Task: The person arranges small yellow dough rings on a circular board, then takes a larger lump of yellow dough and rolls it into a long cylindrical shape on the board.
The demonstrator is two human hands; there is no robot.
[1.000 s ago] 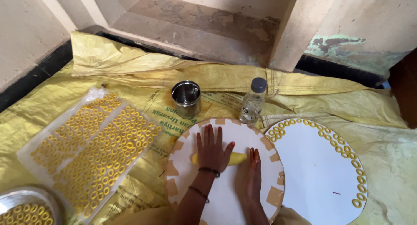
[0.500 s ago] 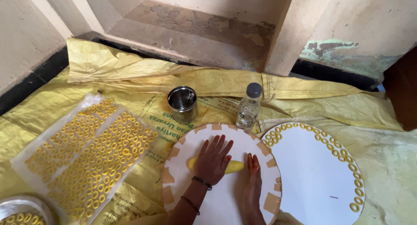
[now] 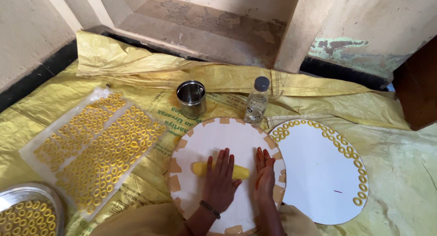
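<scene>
The left hand [image 3: 220, 179] lay flat, fingers spread and gripping nothing, pressing on a yellow dough roll [image 3: 241, 172] near the middle of the round white board [image 3: 205, 140]. The roll's ends stuck out either side of the fingers. The right hand [image 3: 265, 174] rested open on the board toward its right edge, just beside the roll's right end.

You have one head view, looking steeply down and forward from close above your hands; the left hand [image 3: 219, 181] sits bottom centre, the wall step lies beyond it, far at top.
</scene>
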